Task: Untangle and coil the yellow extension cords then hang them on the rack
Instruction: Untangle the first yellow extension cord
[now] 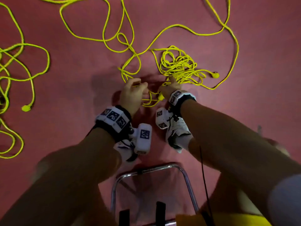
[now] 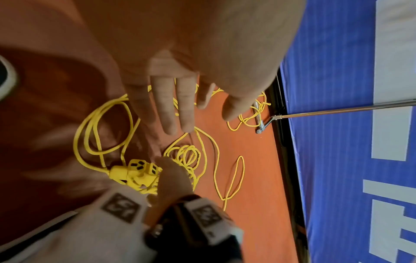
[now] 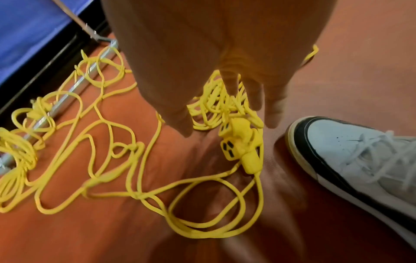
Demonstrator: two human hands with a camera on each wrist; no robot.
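Observation:
Yellow extension cords [image 1: 130,46] sprawl in loose loops over the red floor. A dense tangle [image 1: 179,66] lies ahead of my right hand [image 1: 171,86], whose straight fingers [image 3: 254,99] reach down into its near edge. A yellow multi-socket block [image 3: 241,142] lies just below that hand, between both wrists [image 1: 160,97]. My left hand [image 2: 202,122] hovers over cord loops [image 2: 101,133] with fingers extended; no cord is plainly gripped. One plug [image 1: 215,75] lies right of the tangle and another [image 1: 26,108] at far left.
A chrome bar [image 3: 74,89] lies on the floor by a blue padded wall [image 2: 337,124], with cord loops draped across it. A chrome tube frame [image 1: 154,170] stands under me. My white shoes [image 1: 177,132] stand close to the socket block. More cord loops [image 1: 9,70] fill the left.

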